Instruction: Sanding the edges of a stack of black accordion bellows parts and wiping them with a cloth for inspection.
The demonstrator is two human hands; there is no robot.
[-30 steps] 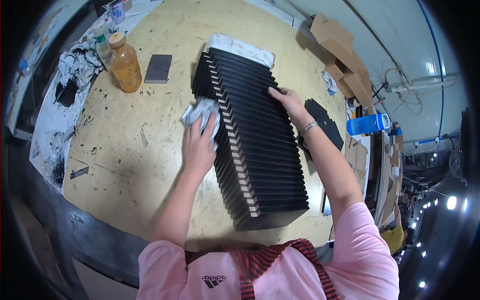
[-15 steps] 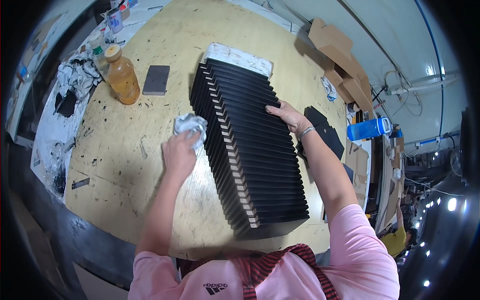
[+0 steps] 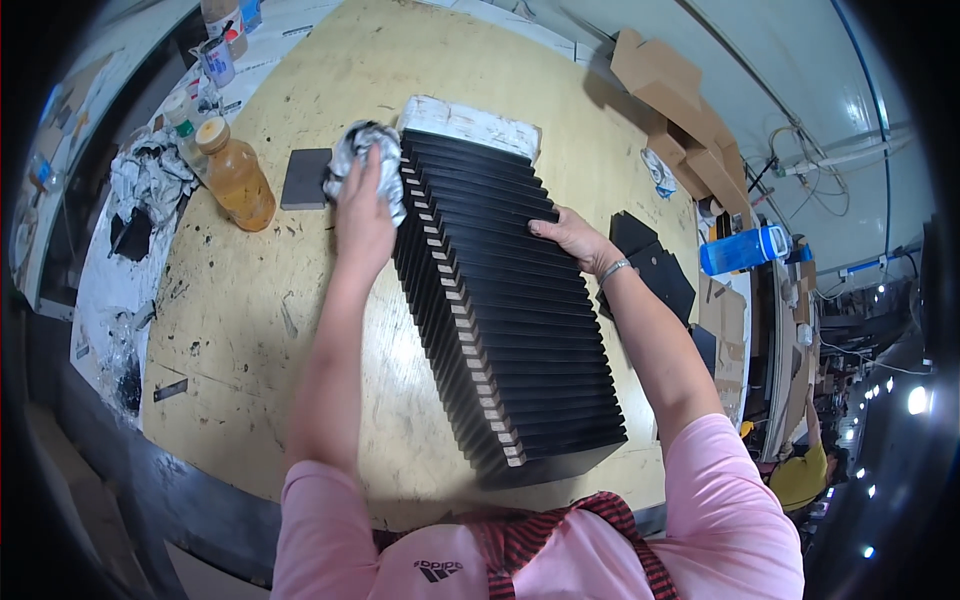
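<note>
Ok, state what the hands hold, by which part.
Left hand: crumpled wad, by its near side. Right hand: on the black stack, right edge; grip unclear.

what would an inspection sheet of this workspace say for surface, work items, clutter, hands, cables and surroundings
surface: yellowish tabletop, dark-specked and scratched
work items: stack of black boards, staggered; white slab at its far end; crumpled grey-white wad, cloth or paper unclear
clutter: bottle of amber liquid, dark rectangular block, loose black boards
hands: left hand holds the wad at the stack's left side; right hand touches its right edge
cables: blue cable or hose along the wall
surroundings: opened cardboard box, blue water bottle, co-worker in yellow at right
</note>
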